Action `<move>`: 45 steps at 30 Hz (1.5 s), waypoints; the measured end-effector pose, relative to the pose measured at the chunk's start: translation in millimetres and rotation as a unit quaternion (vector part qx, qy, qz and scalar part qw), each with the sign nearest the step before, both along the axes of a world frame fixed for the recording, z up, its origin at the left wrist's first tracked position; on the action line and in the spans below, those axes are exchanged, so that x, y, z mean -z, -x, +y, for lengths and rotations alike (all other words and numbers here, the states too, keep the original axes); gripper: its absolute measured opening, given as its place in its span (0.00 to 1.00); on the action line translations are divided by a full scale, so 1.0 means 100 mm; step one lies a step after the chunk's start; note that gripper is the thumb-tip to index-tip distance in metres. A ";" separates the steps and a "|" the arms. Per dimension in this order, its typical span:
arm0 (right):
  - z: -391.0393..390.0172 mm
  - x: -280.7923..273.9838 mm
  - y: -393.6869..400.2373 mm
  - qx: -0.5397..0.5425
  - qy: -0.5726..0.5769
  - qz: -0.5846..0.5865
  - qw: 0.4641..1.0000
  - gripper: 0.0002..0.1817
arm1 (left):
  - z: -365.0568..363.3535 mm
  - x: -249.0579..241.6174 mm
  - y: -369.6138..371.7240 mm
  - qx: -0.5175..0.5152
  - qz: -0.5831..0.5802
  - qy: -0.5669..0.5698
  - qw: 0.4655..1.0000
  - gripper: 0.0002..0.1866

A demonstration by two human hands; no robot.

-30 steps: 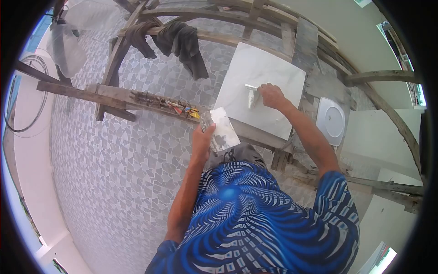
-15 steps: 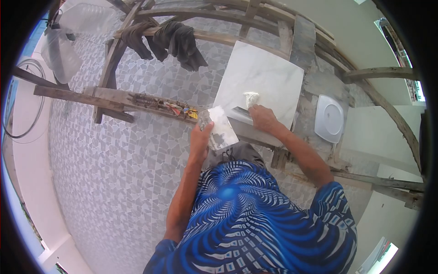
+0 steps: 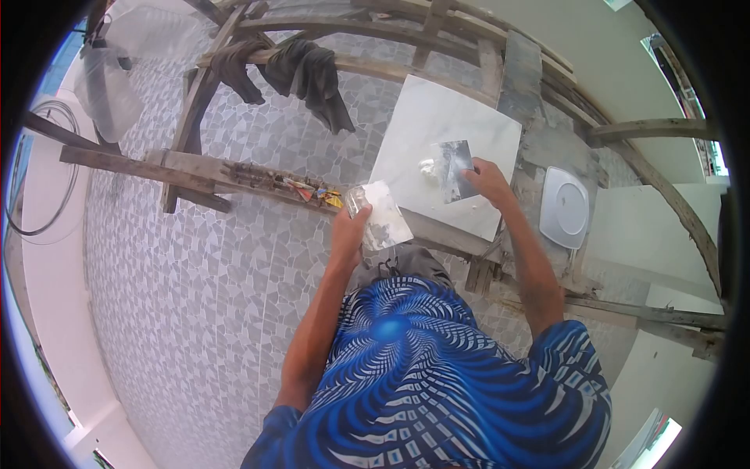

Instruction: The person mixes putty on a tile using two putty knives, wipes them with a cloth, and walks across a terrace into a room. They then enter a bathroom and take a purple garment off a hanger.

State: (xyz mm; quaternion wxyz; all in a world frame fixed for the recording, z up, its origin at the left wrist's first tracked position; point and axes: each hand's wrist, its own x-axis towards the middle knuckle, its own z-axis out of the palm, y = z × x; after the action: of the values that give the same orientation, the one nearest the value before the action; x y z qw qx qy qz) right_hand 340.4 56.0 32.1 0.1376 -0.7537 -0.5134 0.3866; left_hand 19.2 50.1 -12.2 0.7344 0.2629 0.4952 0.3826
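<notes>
In the head view, my left hand (image 3: 349,234) grips a flat rectangular plate (image 3: 383,217) smeared with white paste, thumb on top. My right hand (image 3: 489,182) pinches the right edge of a thin grey metal scraper blade (image 3: 455,173), whose face carries whitish smears. Beneath that blade lies a large white marble-look tile (image 3: 414,113). A small heap of white paste (image 3: 429,169) sits on the tile, right at the blade's left edge.
A white plastic lid or tray (image 3: 564,207) rests on the planks to the right. Dark cloths (image 3: 308,78) hang over a wooden beam. Scraps and colourful wrappers (image 3: 328,195) lie along a board on the left. Timber scaffold rails (image 3: 187,129) surround me above a patterned floor (image 3: 180,297).
My right hand has moved right and turned the blade from lying low along the tile's near edge to beside the paste heap. The left hand's plate has barely shifted.
</notes>
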 end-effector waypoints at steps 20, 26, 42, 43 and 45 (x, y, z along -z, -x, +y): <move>-0.70 -0.11 0.69 -0.068 -0.455 0.016 0.888 0.33 | 0.64 -0.10 -0.90 0.156 -0.174 0.159 0.959 0.15; -0.82 0.00 0.53 -0.087 -0.446 -0.010 0.891 0.35 | 0.70 0.08 -0.95 0.162 -0.179 0.157 0.957 0.18; -1.25 0.03 0.18 0.062 -0.392 -0.130 0.909 0.20 | 1.15 -0.30 -0.96 0.178 -0.022 0.061 0.982 0.18; -1.22 -0.05 0.22 0.060 -0.410 -0.136 0.900 0.19 | 1.14 -0.27 -0.96 0.188 -0.008 0.068 0.980 0.18; -1.19 -0.23 0.29 0.011 -0.393 -0.126 0.911 0.21 | 1.13 -0.21 -1.02 0.211 0.015 0.079 0.974 0.18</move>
State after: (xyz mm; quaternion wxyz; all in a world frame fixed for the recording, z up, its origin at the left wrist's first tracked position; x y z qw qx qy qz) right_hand 311.2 -63.3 54.7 0.3610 -0.6867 -0.6287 0.0540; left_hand 121.3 163.1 8.5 0.8092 0.3079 0.4688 0.1746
